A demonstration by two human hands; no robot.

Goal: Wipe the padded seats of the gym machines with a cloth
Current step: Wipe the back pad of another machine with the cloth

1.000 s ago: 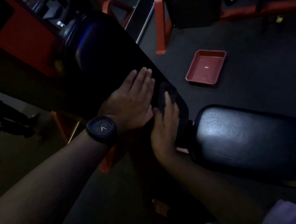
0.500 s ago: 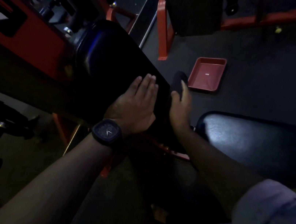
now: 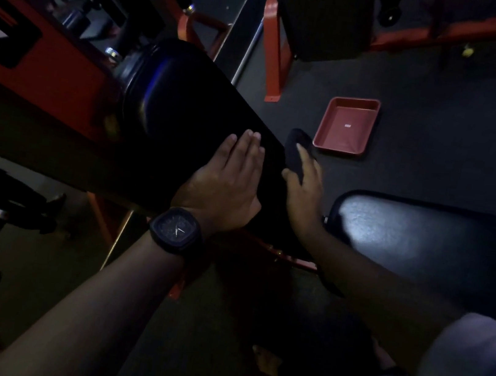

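Both our hands at the long black padded backrest (image 3: 193, 115).
Nearest, our left hand (image 3: 228, 181), a black square wristwatch (image 3: 176, 230) on its wrist, lies flat on the backrest with fingers straight, holding nothing. Just beside it, our right hand (image 3: 304, 193) grips a dark cloth (image 3: 297, 153) against the backrest's right edge. Beyond, a shallow red plastic tray (image 3: 346, 125) sits on the floor.

Views: one, a wide-angle camera worn on the person's head.
Position: above and just behind the forearms, which enter from the bottom edge.
Facing: forward and steeply down, rolled so the long back pad (image 3: 203, 136) runs diagonally from upper left.
Nearness: close, with the left hand (image 3: 225, 181) and the right hand (image 3: 304, 190) holding the cloth (image 3: 296, 156) mid-frame.
Edges: seat pad (image 3: 425, 243) at right, red tray (image 3: 335, 136) on the floor beyond, orange frame (image 3: 64, 73) at left.
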